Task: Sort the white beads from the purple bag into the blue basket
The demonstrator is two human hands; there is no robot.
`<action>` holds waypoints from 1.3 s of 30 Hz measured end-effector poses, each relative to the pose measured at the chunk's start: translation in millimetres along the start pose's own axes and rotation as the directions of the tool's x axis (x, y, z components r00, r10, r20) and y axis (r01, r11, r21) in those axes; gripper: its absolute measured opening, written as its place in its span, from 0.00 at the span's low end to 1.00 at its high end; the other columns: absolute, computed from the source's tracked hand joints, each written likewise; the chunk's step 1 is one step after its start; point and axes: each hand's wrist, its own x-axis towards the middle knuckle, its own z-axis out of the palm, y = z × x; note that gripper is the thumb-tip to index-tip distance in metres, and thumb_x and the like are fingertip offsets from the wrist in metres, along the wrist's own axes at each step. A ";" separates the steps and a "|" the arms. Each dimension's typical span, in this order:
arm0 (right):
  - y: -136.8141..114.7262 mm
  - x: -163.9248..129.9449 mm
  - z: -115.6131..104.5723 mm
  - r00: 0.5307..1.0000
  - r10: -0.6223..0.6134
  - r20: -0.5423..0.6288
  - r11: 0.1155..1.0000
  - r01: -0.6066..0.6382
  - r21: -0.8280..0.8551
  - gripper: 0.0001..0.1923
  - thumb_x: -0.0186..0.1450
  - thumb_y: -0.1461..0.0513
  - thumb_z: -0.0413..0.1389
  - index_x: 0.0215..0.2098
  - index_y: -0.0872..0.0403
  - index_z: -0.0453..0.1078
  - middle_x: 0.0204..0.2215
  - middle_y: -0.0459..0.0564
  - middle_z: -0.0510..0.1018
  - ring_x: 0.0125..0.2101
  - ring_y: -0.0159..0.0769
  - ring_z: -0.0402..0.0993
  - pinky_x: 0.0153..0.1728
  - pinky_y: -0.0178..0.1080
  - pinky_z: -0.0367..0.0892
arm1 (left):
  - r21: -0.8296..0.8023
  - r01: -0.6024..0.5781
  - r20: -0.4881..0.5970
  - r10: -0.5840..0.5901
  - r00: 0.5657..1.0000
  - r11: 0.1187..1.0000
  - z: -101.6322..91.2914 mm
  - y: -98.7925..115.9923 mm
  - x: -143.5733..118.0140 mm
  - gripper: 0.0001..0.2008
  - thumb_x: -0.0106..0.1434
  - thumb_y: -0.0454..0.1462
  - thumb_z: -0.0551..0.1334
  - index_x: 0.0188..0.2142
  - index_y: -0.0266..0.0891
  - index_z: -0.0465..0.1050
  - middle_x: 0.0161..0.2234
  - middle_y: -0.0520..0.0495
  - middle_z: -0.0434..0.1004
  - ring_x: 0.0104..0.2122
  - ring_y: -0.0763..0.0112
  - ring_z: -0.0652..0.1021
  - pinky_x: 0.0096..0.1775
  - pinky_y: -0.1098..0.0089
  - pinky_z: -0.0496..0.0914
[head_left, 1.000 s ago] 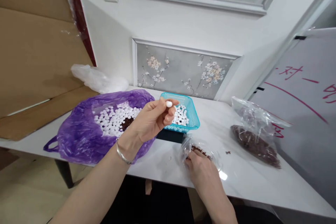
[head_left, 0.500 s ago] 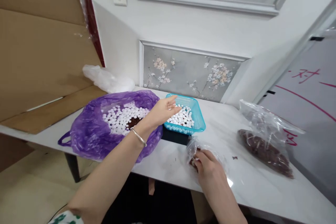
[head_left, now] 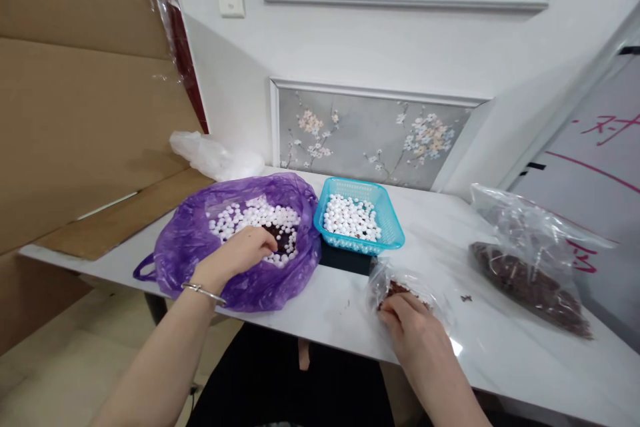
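Note:
My left hand (head_left: 247, 248) is over the purple plastic bag (head_left: 187, 240), its fingers curled down among small white balls (head_left: 260, 213) beside a dark brown patch. What its fingertips hold, if anything, is hidden. My right hand (head_left: 411, 320) reaches into a small clear bag (head_left: 379, 283) of brown bits (head_left: 399, 288), fingers closed and bent downward. Whatever they pinch cannot be made out. Between the two bags, a blue plastic basket (head_left: 393, 227) holds many white balls (head_left: 353, 217) with a few brown specks.
A black object (head_left: 345, 259) lies under the basket's front edge. On the right lies a large clear bag of brown pieces (head_left: 530, 287), with a small brown piece (head_left: 466, 297) near it. Cardboard (head_left: 85, 127) stands at left, and white plastic (head_left: 215, 157) lies by the wall.
My left hand has moved left and down, from over the blue basket into the purple bag. My right hand stays in the small clear bag, where more brown bits show.

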 end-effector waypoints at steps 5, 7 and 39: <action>-7.1 3.0 -0.8 0.998 0.027 0.055 0.998 -0.023 -0.059 0.11 0.61 0.68 0.51 0.24 0.53 0.72 0.28 0.53 0.78 0.29 0.43 0.74 0.25 0.37 0.58 | 0.130 0.055 -0.033 -0.051 0.998 0.990 20.7 -7.8 1.0 0.11 0.51 0.28 0.60 0.27 0.42 0.82 0.31 0.43 0.84 0.36 0.57 0.79 0.40 0.67 0.67; -10.7 4.0 -1.9 0.998 0.041 0.039 0.998 -0.039 -0.056 0.13 0.61 0.69 0.50 0.23 0.53 0.72 0.28 0.54 0.78 0.30 0.45 0.74 0.26 0.38 0.58 | 0.144 0.047 -0.037 -0.042 0.998 0.988 23.1 -7.6 2.6 0.12 0.51 0.27 0.60 0.27 0.42 0.81 0.31 0.43 0.83 0.37 0.58 0.79 0.40 0.67 0.67; -72.9 -15.3 -53.1 0.988 0.065 -0.141 0.502 0.090 0.860 0.03 0.63 0.63 0.60 0.32 0.49 0.76 0.24 0.43 0.78 0.26 0.31 0.74 0.29 0.31 0.72 | -0.896 0.344 0.336 0.076 0.939 -0.280 71.8 116.7 -47.9 0.07 0.55 0.34 0.72 0.34 0.35 0.81 0.28 0.50 0.78 0.24 0.81 0.78 0.31 0.82 0.76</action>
